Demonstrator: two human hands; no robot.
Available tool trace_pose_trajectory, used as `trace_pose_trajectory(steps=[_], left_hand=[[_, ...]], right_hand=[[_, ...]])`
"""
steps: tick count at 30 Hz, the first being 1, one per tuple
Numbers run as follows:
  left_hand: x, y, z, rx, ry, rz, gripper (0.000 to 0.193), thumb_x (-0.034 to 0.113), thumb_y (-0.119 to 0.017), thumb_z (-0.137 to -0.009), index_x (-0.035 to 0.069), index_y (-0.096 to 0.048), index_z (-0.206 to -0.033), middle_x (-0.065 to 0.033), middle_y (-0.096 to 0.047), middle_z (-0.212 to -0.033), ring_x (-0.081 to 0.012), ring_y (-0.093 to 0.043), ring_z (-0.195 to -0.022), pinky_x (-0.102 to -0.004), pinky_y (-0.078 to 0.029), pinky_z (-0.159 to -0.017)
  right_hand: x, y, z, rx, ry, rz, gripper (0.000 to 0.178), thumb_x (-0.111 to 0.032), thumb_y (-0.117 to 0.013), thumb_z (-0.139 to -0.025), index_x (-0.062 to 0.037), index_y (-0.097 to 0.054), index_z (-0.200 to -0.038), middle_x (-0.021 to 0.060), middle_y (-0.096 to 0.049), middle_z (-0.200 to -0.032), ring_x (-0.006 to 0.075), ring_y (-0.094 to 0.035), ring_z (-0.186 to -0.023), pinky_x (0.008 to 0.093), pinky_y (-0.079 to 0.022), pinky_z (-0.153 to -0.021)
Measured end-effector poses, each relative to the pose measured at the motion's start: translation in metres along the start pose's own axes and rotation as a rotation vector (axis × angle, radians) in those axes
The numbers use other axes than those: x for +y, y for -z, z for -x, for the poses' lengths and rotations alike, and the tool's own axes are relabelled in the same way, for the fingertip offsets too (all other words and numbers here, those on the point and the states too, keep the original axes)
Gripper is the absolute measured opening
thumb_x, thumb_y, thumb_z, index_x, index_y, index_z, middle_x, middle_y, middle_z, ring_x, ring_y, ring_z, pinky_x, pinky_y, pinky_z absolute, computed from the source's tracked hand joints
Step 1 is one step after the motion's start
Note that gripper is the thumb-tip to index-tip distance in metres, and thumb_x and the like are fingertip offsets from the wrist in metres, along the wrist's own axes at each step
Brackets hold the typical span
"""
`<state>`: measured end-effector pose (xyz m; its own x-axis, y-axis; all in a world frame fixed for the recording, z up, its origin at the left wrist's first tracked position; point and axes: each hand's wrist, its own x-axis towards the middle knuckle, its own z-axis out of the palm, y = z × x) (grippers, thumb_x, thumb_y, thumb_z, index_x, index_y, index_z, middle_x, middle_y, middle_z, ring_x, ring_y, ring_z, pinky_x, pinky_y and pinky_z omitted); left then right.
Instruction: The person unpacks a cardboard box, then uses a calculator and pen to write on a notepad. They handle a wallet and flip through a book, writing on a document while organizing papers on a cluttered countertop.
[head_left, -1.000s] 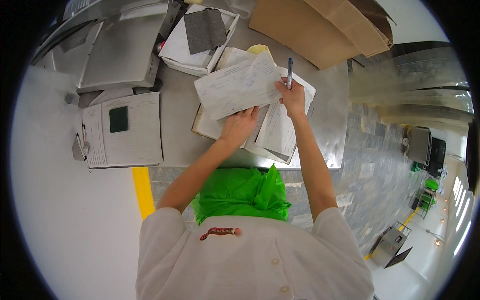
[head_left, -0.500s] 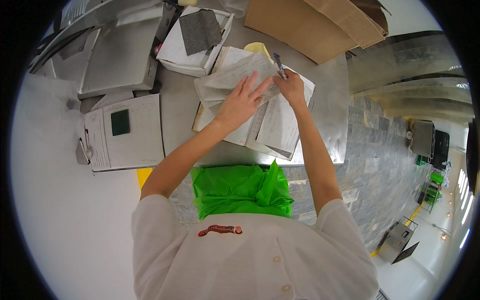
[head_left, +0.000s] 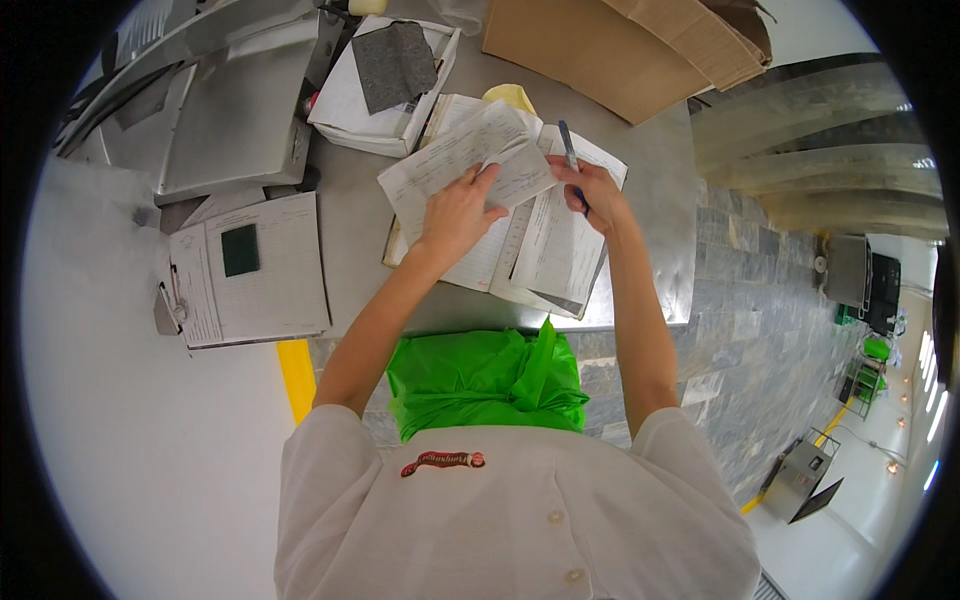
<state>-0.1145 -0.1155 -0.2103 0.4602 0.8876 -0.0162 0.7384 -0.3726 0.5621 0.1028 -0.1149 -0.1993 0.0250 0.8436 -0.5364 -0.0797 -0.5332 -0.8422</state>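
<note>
An open notebook [head_left: 475,262] lies on the metal table with loose handwritten sheets on it. My left hand [head_left: 455,215] rests on a raised, creased handwritten sheet [head_left: 420,180], its thumb apart from the fingers; the fingertips are partly lost at the crease. Closed round a blue pen [head_left: 568,145], my right hand [head_left: 597,192] is at the right side of the notebook. Its fingertips reach the raised sheet's right corner; whether they pinch it I cannot tell. Another written sheet [head_left: 553,245] lies below on the right page.
At left lies a clipboard [head_left: 285,285] with papers and a dark green square [head_left: 240,249]. A white box [head_left: 385,128] carrying a grey cloth [head_left: 393,65] stands behind the notebook. Cardboard [head_left: 600,60] is at the back right, metal equipment [head_left: 235,120] at the back left.
The sheet has swung left and lies flatter. My left hand has drawn back toward me, its fingers less spread. My right hand has moved slightly right and nearer, turning the pen.
</note>
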Motion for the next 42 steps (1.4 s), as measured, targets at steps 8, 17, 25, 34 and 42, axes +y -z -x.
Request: trace_pose_trajectory(steps=[8,17,25,34,42], left_hand=[[0.002,0.000,0.000,0.089,0.029,0.058,0.055,0.030,-0.069,-0.070,0.008,-0.050,-0.117,-0.0137,-0.056,-0.115,-0.0294,-0.060,-0.092,-0.0387,-0.050,-0.075],[-0.001,0.001,-0.005,0.100,0.035,0.134,0.053,0.037,-0.069,-0.070,0.012,-0.055,-0.114,-0.0126,-0.060,-0.104,-0.0303,-0.061,-0.081,-0.0400,-0.049,-0.069],[-0.003,0.007,-0.007,0.103,0.060,0.148,0.040,0.031,-0.063,-0.075,0.012,-0.057,-0.110,-0.0128,-0.059,-0.105,-0.0306,-0.061,-0.081,-0.0386,-0.049,-0.067],[0.008,0.001,-0.006,0.385,0.044,0.259,0.046,0.026,-0.053,-0.082,0.012,-0.044,-0.125,-0.0158,-0.059,-0.106,-0.0336,-0.061,-0.081,-0.0414,-0.048,-0.074],[-0.045,0.058,-0.033,0.286,0.104,0.294,0.036,0.032,-0.051,-0.086,-0.002,-0.060,-0.090,-0.0221,-0.061,-0.079,-0.0382,-0.058,-0.078,-0.0437,-0.044,-0.069]], right_hand=[[0.031,-0.015,0.015,0.034,0.117,-0.230,0.046,0.004,-0.065,-0.073,-0.0040,-0.052,-0.117,-0.0016,-0.058,-0.078,0.0013,-0.036,-0.048,0.0171,-0.023,-0.040],[0.044,-0.023,0.007,0.054,0.127,-0.429,0.026,-0.001,-0.065,-0.077,-0.0043,-0.056,-0.101,-0.0026,-0.058,-0.073,0.0022,-0.038,-0.045,0.0175,-0.024,-0.039],[0.037,-0.033,0.009,0.089,0.153,-0.544,0.027,0.004,-0.062,-0.073,-0.0019,-0.055,-0.098,-0.0032,-0.051,-0.064,0.0036,-0.034,-0.042,0.0203,-0.023,-0.039],[0.015,-0.063,0.021,0.144,0.113,-0.476,0.026,0.001,-0.054,-0.071,0.0014,-0.053,-0.097,-0.0027,-0.044,-0.060,0.0053,-0.030,-0.040,0.0214,-0.022,-0.038],[0.044,-0.027,0.019,0.245,0.092,-0.282,0.027,-0.001,-0.056,-0.072,0.0015,-0.052,-0.098,-0.0046,-0.040,-0.058,0.0041,-0.030,-0.042,0.0216,-0.020,-0.038]])
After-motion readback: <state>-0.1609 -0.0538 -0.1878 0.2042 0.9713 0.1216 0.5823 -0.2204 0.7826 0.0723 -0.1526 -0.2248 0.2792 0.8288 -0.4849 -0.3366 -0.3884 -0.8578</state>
